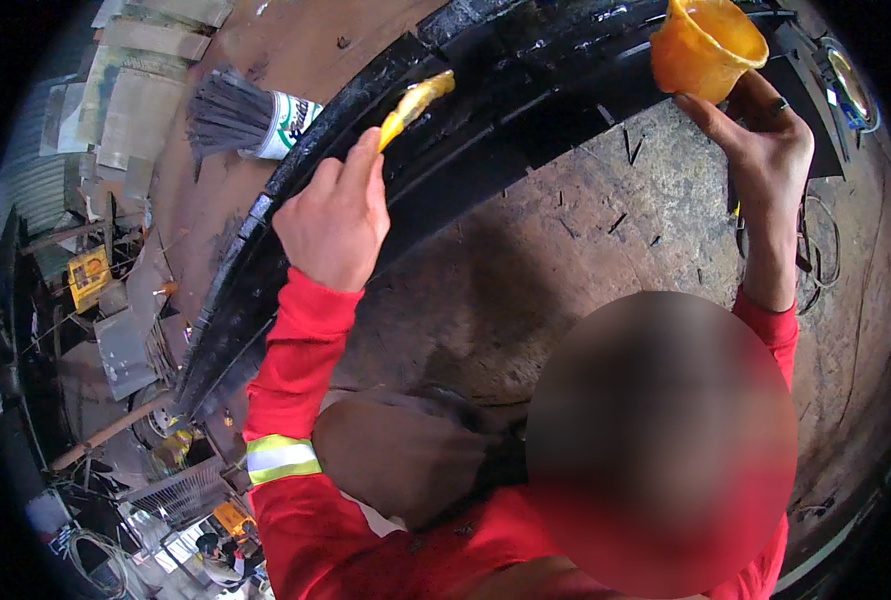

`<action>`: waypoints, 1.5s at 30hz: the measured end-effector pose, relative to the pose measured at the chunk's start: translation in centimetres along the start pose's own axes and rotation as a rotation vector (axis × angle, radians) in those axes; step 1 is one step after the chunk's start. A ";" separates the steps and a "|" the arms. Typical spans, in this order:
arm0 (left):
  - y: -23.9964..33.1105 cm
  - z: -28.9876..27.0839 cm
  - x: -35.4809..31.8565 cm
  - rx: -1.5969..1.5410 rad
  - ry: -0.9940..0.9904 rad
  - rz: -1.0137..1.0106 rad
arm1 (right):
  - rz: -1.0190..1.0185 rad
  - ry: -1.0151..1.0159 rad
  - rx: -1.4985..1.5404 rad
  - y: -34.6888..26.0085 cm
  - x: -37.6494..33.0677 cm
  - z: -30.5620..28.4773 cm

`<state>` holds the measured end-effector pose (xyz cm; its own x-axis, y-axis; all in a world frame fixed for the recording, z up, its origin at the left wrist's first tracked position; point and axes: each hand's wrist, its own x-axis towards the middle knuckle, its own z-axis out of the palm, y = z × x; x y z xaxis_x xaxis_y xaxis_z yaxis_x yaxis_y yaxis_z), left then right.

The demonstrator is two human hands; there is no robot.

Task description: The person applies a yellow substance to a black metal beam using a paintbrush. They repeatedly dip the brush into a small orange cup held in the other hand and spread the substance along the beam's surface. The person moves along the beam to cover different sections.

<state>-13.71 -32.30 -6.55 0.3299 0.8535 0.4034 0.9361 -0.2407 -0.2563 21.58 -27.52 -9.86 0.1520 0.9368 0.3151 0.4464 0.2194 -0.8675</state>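
Note:
My left hand (333,222) is closed round a short yellow tool (415,105), its far end thickly smeared with amber paste. Whether that end is a brush or a spatula cannot be made out. The tool points up and to the right above a long, curved black piece (555,110) with ridges and glossy wet patches. At the upper right, my right hand (770,135) grips an amber-coated cup (700,55) from below, tilted so that its mouth shows. The cup stands out over the far part of the black piece.
A white tin (283,125) full of dark strips lies on its side beyond the black piece. Dark slivers (617,222) are scattered on the brown floor (525,300). Cables (823,245) lie at right. Sheets, metal parts and a distant person (217,562) are at left. A round blur covers the lower right.

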 end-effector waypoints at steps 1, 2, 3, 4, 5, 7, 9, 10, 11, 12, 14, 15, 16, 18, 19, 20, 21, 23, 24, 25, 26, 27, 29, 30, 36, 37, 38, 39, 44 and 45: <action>0.3 0.0 0.2 0.018 -0.034 0.008 | 0.015 -0.002 -0.003 -0.2 0.0 0.1; 0.3 0.1 0.1 0.043 -0.050 0.007 | 0.035 0.000 -0.017 -0.1 0.0 -0.1; 0.2 0.0 -0.3 0.068 -0.065 0.006 | 0.042 0.008 -0.004 0.2 -0.1 -0.2; 0.1 -0.1 -0.5 0.094 -0.080 0.006 | 0.048 0.016 0.010 0.6 -0.2 -0.3; -0.2 -0.3 -0.5 0.055 -0.042 0.009 | 0.056 0.022 0.025 0.9 -0.3 -0.3; -0.4 -0.6 -0.3 -0.022 0.031 0.013 | 0.075 0.031 -0.017 1.2 -0.5 -0.8; 1.0 -0.3 1.0 -0.013 0.046 0.039 | 0.104 0.021 0.001 1.6 -0.4 -0.9; 1.6 -0.2 1.7 0.031 0.038 0.072 | 0.088 0.021 0.018 1.5 -0.4 -0.8; 2.0 0.1 2.3 0.065 0.031 0.108 | 0.073 0.025 0.024 1.7 -0.5 -0.7; 2.1 0.0 2.9 0.069 0.048 0.119 | 0.059 0.029 0.030 1.7 -0.5 -0.7; 1.4 -0.2 3.4 -0.041 0.088 0.070 | 0.042 0.015 -0.009 1.3 -0.4 -0.8; 1.4 -0.3 3.7 -0.101 0.106 0.046 | 0.038 0.008 -0.032 1.3 -0.5 -0.9; 1.9 -1.0 3.6 -0.083 0.096 0.028 | 0.030 0.015 0.003 1.7 -0.7 -1.1; 1.6 -1.1 2.5 -0.092 0.084 0.041 | 0.038 0.029 0.003 2.2 -0.7 -1.2; 1.5 -1.0 2.3 -0.097 0.078 0.047 | 0.042 0.036 0.001 2.3 -0.8 -1.2; 1.7 -1.0 2.6 -0.095 0.085 0.049 | 0.053 0.024 0.020 2.2 -0.7 -1.2; 1.9 -1.2 3.1 -0.084 0.095 0.050 | 0.065 0.012 0.038 1.9 -0.7 -1.2; 2.5 -1.8 4.7 -0.062 0.116 0.051 | 0.049 0.007 0.053 1.8 -0.7 -1.0; 2.6 -1.4 4.9 -0.054 0.157 0.101 | 0.021 0.014 0.050 2.0 -0.8 -0.8; 2.6 -1.4 4.4 -0.066 0.124 0.072 | -0.006 0.021 0.048 2.0 -0.9 -0.7; 2.7 -1.3 3.8 -0.088 0.094 0.049 | -0.003 0.024 0.001 2.0 -1.0 -0.8; 2.8 -1.4 3.4 -0.108 0.063 0.026 | 0.000 0.026 -0.046 2.0 -1.0 -0.8; 2.3 -2.0 3.3 -0.114 0.039 0.065 | 0.037 0.013 -0.068 1.7 -1.0 -0.9; 1.8 -2.3 3.4 -0.098 0.047 0.107 | 0.070 -0.002 -0.043 1.5 -1.0 -1.0; 0.5 -1.2 6.0 -0.089 0.115 0.324 | -0.019 -0.004 0.074 1.3 -1.2 -0.5; -0.2 -1.4 5.5 -0.050 0.064 0.318 | -0.082 0.006 0.104 1.3 -1.2 -0.4; -0.7 -1.4 4.9 -0.022 0.019 0.318 | -0.089 0.008 0.072 1.2 -1.1 -0.6; -1.2 -1.4 4.1 0.003 -0.037 0.316 | -0.086 0.002 0.039 1.0 -1.3 -0.6; 0.0 -3.7 4.4 -0.100 -0.044 0.272 | 0.016 -0.015 0.055 2.0 -1.7 -0.7; -0.1 -3.8 4.6 -0.075 -0.042 0.271 | 0.015 -0.026 0.080 1.9 -1.6 -0.4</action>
<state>-11.85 -30.09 -1.32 0.5651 0.7717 0.2918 0.8216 -0.4944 -0.2838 22.57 -28.77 -11.86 0.1348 0.9465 0.2931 0.3723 0.2257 -0.9002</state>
